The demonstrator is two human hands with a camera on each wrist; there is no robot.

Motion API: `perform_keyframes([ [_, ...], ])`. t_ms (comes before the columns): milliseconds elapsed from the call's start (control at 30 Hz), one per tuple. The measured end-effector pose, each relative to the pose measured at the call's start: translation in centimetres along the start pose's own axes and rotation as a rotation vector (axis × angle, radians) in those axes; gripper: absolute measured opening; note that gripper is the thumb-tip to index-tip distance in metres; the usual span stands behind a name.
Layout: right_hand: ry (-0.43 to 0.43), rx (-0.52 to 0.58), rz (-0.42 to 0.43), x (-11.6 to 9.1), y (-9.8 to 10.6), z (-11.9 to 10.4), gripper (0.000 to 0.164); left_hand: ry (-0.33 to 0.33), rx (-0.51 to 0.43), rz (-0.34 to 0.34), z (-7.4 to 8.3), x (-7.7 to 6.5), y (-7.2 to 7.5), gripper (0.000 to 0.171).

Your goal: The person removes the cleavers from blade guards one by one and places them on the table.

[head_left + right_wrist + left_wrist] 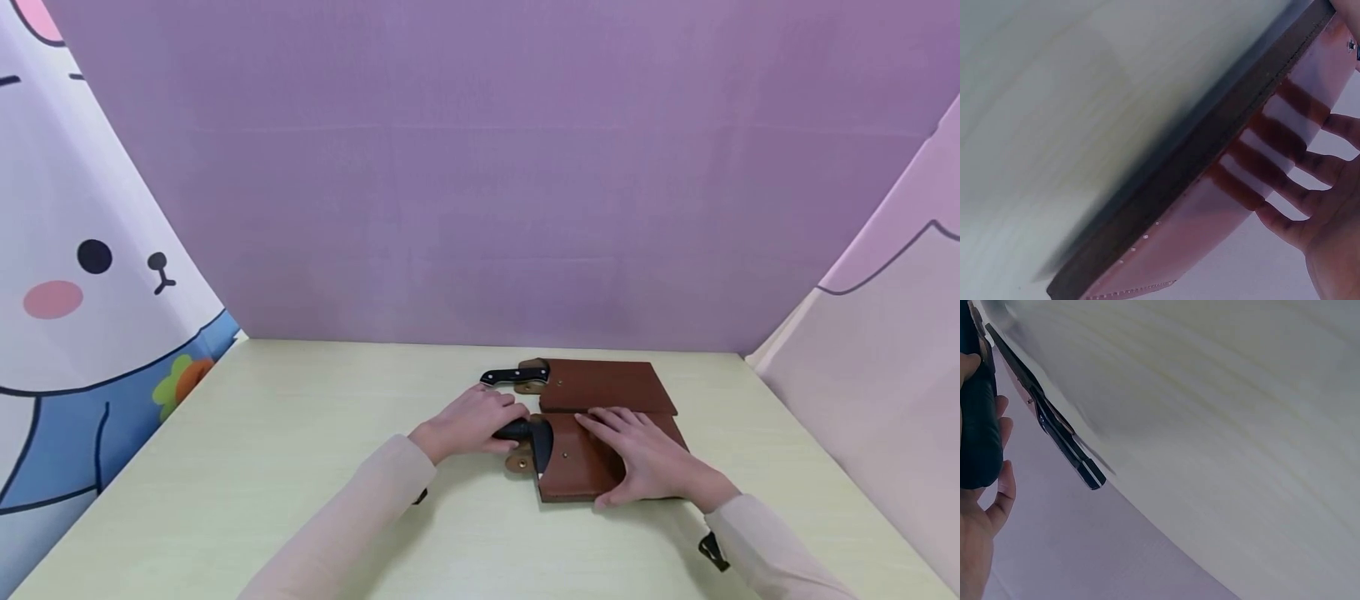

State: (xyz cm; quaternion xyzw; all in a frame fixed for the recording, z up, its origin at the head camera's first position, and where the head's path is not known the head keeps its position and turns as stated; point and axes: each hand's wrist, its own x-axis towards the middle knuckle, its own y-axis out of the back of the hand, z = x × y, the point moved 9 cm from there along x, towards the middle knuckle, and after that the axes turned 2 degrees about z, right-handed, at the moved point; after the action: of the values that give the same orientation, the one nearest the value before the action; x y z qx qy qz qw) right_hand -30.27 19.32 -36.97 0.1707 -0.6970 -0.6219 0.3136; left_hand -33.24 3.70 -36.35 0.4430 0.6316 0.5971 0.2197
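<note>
A broad knife, its black handle point(512, 430) pointing left, sits in the nearer brown leather sheath point(564, 483). Part of its dark blade point(542, 450) shows at the sheath's mouth. My left hand point(474, 423) grips that handle, also seen as a dark handle point(982, 437) in the left wrist view. Across the sheath's upper face my right hand point(648, 458) lies spread, thumb by the near edge. In the right wrist view its fingertips touch the glossy leather point(1210, 219). Beyond lies a second brown sheath point(603, 383), with a riveted black knife handle point(516, 376) sticking out.
Both sheaths lie on a pale wood-grain table point(300, 500), one behind the other. Snap straps point(519, 463) hang at the sheath mouth. A purple cloth point(480, 183) stands behind the table, with cartoon-printed cloths point(90, 350) at the sides.
</note>
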Motion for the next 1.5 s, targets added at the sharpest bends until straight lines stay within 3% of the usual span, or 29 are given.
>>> perform_keyframes([
  [1500, 0.007, -0.013, 0.01, -0.6, 0.1, 0.8, 0.111, 0.02, -0.031, 0.031, -0.8, -1.4, 0.2, 0.034],
])
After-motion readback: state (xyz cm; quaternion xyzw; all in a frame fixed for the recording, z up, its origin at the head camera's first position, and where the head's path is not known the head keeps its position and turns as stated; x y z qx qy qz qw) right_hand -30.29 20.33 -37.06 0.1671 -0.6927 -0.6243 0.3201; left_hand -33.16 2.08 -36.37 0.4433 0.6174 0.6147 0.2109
